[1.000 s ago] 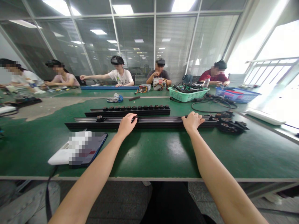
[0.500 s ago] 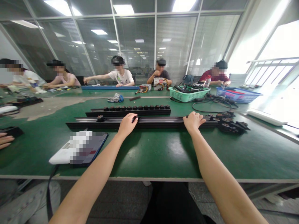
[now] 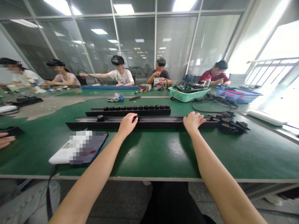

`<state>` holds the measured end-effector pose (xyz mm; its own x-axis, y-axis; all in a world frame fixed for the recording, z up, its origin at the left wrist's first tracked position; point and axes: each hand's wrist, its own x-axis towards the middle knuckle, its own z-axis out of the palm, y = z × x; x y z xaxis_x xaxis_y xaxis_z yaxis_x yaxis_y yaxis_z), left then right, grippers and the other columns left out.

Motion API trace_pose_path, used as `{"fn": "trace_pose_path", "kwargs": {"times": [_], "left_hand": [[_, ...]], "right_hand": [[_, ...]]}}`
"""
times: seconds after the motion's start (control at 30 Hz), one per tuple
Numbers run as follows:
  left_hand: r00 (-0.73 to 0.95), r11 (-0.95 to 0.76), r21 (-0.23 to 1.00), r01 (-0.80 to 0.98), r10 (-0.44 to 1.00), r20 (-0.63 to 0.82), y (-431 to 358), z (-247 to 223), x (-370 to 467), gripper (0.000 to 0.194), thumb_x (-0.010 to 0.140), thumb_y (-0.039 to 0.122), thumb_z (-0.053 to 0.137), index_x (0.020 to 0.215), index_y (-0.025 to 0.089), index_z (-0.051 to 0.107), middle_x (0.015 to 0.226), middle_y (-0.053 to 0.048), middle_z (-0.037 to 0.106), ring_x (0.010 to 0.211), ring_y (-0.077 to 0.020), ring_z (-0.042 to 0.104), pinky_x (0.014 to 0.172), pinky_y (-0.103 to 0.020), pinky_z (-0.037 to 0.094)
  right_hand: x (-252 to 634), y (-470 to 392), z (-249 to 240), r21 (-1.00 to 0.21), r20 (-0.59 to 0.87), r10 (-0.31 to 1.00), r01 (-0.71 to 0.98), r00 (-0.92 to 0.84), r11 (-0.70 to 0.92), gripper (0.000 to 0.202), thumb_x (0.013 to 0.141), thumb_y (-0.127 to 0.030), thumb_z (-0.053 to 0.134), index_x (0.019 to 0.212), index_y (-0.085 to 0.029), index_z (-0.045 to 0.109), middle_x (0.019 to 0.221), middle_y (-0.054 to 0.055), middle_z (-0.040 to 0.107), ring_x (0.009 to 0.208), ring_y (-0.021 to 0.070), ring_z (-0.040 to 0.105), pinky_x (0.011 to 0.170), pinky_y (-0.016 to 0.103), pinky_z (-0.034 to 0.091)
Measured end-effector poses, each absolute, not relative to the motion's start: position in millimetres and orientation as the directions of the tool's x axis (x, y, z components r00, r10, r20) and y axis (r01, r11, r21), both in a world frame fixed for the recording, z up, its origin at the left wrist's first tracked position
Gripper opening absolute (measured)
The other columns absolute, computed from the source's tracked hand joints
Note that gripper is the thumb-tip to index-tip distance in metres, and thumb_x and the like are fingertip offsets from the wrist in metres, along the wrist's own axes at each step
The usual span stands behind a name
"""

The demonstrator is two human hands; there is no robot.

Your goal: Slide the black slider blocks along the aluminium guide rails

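Long black metal rail [image 3: 158, 122] is held down on the green table [image 3: 163, 155].
A small black clip [image 3: 135, 118] is pinched by left hand [image 3: 126, 124] fingers; right hand [image 3: 192, 122] fingers are curled over the rail, which could slide if pressed unevenly.

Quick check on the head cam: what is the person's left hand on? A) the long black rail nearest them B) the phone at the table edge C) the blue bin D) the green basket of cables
A: the left hand rests on the near long black rail, fingers at a small black part on it; the right hand rests on the same rail further along.

Green basket [image 3: 188, 95] (cables inside), phone [image 3: 90, 148]
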<state>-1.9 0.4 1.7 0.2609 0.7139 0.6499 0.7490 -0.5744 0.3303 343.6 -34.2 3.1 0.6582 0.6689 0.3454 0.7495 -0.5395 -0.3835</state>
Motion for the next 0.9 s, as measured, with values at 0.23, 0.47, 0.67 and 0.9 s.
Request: {"fn": "trace_pose_path", "kwargs": {"times": [0.23,0.47,0.67,0.9], "left_hand": [[0.263,-0.569,0.327,0.755,0.719,0.644,0.3,2.1,-1.9,0.028,0.095,0.028,0.054,0.114,0.019,0.073,0.121,-0.011,0.073,0.112,-0.0270,0.069,0.104,-0.043,0.055],[0.265,-0.578,0.327,0.748,0.711,0.651,0.5,1.7,-2.0,0.029,0.095,0.028,0.053,0.114,0.018,0.073,0.120,-0.012,0.073,0.111,-0.0275,0.069,0.103,-0.044,0.055],[0.264,-0.573,0.328,0.751,0.716,0.647,-0.1,1.9,-1.7,0.029,0.095,0.027,0.053,0.114,0.017,0.072,0.120,-0.012,0.073,0.112,-0.0273,0.069,0.102,-0.043,0.055],[0.261,-0.572,0.329,0.752,0.715,0.649,0.3,1.6,-2.1,0.028,0.095,0.027,0.054,0.114,0.019,0.073,0.120,-0.011,0.073,0.112,-0.0266,0.069,0.103,-0.043,0.055]], "right_hand": [[344.5,-34.8,1.4,-0.421,0.344,0.646,0.727,0.682,-0.543,0.036,0.092,-0.022,0.051,0.121,-0.003,0.059,0.130,0.030,0.053,0.126,0.0399,0.043,0.101,0.051,0.031],[344.6,-33.7,0.3,-0.434,0.352,0.633,0.719,0.689,-0.543,0.036,0.092,-0.022,0.050,0.120,-0.002,0.059,0.130,0.030,0.052,0.124,0.0394,0.042,0.101,0.050,0.031],[349.3,-30.7,-2.4,-0.448,0.337,0.611,0.693,0.717,-0.566,0.036,0.091,-0.022,0.051,0.121,-0.004,0.060,0.130,0.029,0.052,0.125,0.0383,0.042,0.102,0.052,0.031],[359.6,-33.8,0.7,-0.448,0.317,0.583,0.660,0.748,-0.603,0.037,0.092,-0.027,0.055,0.121,-0.005,0.062,0.132,0.030,0.051,0.128,0.0405,0.041,0.103,0.053,0.031]]}}
